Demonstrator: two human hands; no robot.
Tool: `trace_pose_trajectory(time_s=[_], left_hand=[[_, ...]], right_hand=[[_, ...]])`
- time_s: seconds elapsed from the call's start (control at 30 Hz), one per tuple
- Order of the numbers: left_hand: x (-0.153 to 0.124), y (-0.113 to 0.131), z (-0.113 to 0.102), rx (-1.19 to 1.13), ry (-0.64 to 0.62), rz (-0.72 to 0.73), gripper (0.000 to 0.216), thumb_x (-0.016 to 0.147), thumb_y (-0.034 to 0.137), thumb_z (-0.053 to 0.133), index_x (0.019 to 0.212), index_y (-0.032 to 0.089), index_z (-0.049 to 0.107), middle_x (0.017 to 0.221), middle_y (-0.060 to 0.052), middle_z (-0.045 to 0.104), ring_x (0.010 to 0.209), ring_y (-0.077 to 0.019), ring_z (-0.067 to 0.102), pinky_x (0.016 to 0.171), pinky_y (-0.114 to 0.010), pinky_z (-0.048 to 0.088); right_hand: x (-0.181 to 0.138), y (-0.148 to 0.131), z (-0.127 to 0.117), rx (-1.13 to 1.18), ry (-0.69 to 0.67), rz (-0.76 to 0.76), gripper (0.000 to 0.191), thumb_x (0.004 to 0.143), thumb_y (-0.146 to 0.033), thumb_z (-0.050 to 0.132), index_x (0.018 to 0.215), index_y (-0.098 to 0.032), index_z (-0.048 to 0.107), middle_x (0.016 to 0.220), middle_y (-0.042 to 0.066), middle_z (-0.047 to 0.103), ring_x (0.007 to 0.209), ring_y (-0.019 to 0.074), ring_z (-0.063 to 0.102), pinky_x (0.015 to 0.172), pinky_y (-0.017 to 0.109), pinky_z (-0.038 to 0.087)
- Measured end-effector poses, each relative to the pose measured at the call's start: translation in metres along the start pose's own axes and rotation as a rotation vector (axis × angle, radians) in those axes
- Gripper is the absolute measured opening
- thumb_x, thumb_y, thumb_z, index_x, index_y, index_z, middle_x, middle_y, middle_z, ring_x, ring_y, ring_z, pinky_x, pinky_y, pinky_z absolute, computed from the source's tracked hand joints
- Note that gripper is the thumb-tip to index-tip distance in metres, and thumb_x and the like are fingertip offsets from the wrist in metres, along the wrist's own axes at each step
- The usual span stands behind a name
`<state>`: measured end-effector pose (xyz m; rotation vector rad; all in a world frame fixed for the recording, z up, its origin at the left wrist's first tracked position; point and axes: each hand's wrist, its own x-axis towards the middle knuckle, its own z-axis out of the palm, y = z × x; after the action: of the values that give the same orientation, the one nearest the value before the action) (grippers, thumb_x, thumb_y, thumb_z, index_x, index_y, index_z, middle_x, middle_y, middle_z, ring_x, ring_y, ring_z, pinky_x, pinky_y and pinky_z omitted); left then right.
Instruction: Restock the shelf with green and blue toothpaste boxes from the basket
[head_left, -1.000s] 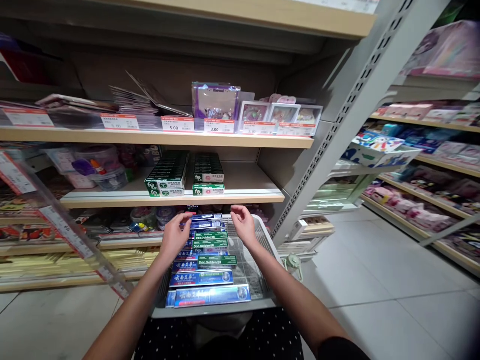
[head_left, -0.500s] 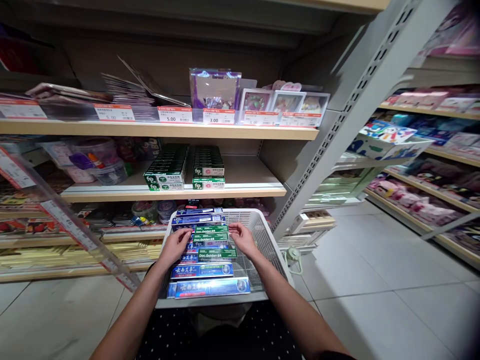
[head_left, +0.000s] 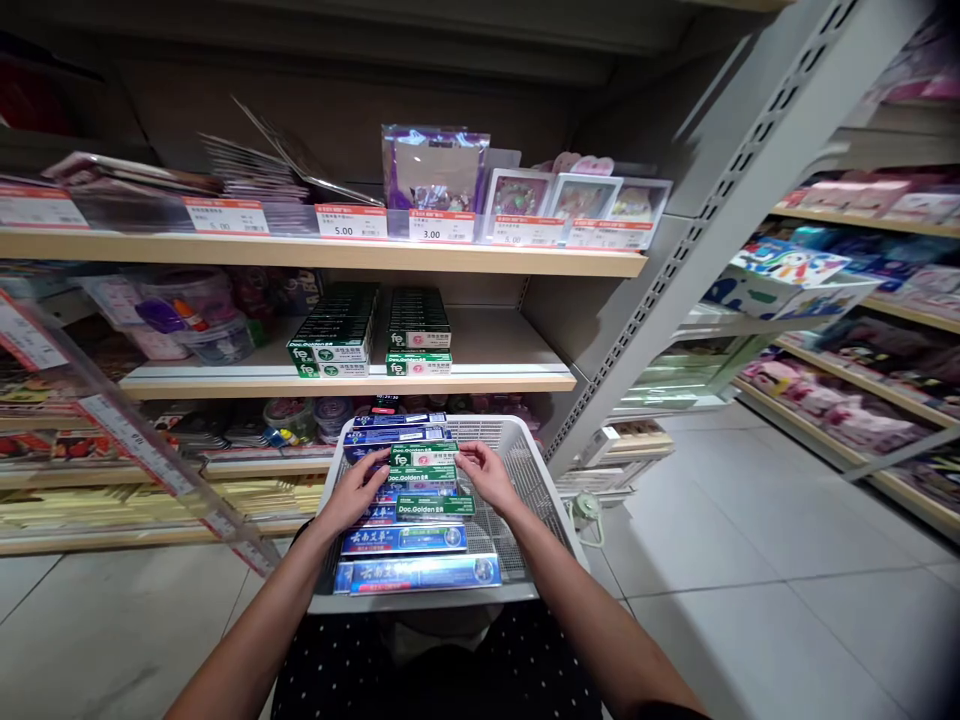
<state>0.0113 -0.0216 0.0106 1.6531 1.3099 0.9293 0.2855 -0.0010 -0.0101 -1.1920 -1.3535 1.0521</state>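
Observation:
A white mesh basket (head_left: pixel 536 500) rests on my lap and holds several long toothpaste boxes, blue ones (head_left: pixel 420 575) at the front and green ones (head_left: pixel 435 507) in the middle. My left hand (head_left: pixel 358 492) and my right hand (head_left: pixel 486 476) grip the two ends of a green toothpaste box (head_left: pixel 422 457) with a pink spot, tilted up a little above the pile. On the middle shelf (head_left: pixel 495 380) stand two stacks of green boxes (head_left: pixel 416 340), right above the basket.
The upper shelf (head_left: pixel 315 255) carries price tags, card packs and small framed items. Plastic tubs (head_left: pixel 191 325) sit left on the middle shelf. A grey upright post (head_left: pixel 675 260) slants right of the shelves, with more shelving (head_left: pixel 862 330) beyond and tiled floor (head_left: pixel 750 580) below.
My hands dropped from the basket's far rim onto the pile, closed on the ends of a green box and raised it slightly. The view tilted up a little.

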Motion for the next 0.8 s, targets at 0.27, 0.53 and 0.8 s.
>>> trace_pose_trajectory(time_s=[0.27, 0.53, 0.8], left_hand=[[0.003, 0.009, 0.005, -0.239, 0.12, 0.005, 0.045, 0.081, 0.054, 0.057, 0.11, 0.019, 0.058, 0.114, -0.01, 0.067, 0.108, -0.0234, 0.062, 0.095, -0.037, 0.049], [0.005, 0.015, 0.005, -0.255, 0.236, -0.018, 0.047, 0.07, 0.061, 0.067, 0.092, 0.02, 0.062, 0.107, -0.011, 0.068, 0.105, -0.0247, 0.063, 0.096, -0.04, 0.047], [0.005, 0.015, 0.002, -0.302, 0.193, -0.124, 0.05, 0.067, 0.059, 0.071, 0.095, 0.019, 0.062, 0.1, -0.01, 0.07, 0.096, -0.0246, 0.066, 0.085, -0.037, 0.052]], right_hand=[[-0.003, -0.014, 0.006, 0.122, -0.034, 0.0, 0.03, 0.077, -0.045, 0.069, 0.096, -0.022, 0.063, 0.09, 0.004, 0.066, 0.077, 0.0178, 0.063, 0.067, 0.029, 0.053], [-0.003, -0.014, 0.008, 0.136, -0.048, 0.004, 0.034, 0.076, -0.047, 0.069, 0.1, -0.022, 0.066, 0.097, 0.005, 0.069, 0.082, 0.0196, 0.064, 0.072, 0.032, 0.054], [-0.003, -0.015, 0.007, 0.142, -0.047, 0.024, 0.033, 0.077, -0.044, 0.071, 0.101, -0.022, 0.067, 0.104, 0.007, 0.07, 0.097, 0.0223, 0.065, 0.089, 0.037, 0.052]])
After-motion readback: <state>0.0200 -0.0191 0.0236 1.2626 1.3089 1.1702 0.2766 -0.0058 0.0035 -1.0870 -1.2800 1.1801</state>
